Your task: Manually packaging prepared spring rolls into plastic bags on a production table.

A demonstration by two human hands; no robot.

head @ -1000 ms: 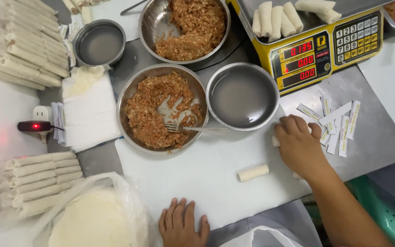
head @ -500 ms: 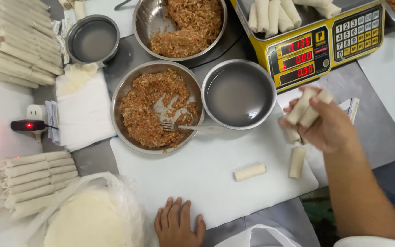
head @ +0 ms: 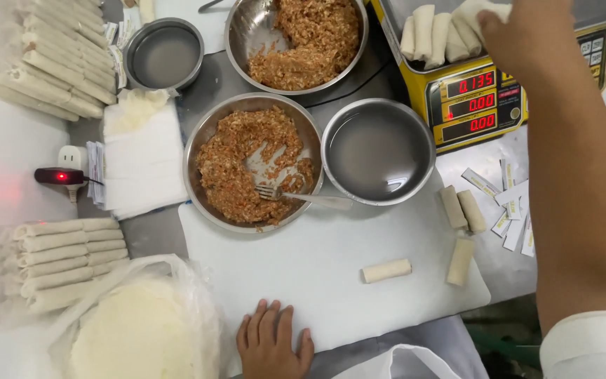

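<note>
The left hand [head: 273, 344] is lying flat, fingers spread and holding nothing, on the near edge of the white cutting board [head: 317, 267]. Open board is stretching ahead of it up to one spring roll [head: 386, 271]. Three more rolls [head: 461, 224] are sitting by the board's right edge, beside paper slips [head: 510, 203]. Farther off, a fork [head: 303, 198] is resting in the filling bowl [head: 252, 161] next to a water bowl [head: 378, 151]. Farthest, the right hand [head: 520, 28] is reaching over the yellow scale [head: 475, 105], gripping pale rolls [head: 482, 8] above those already on its tray [head: 433, 31].
</note>
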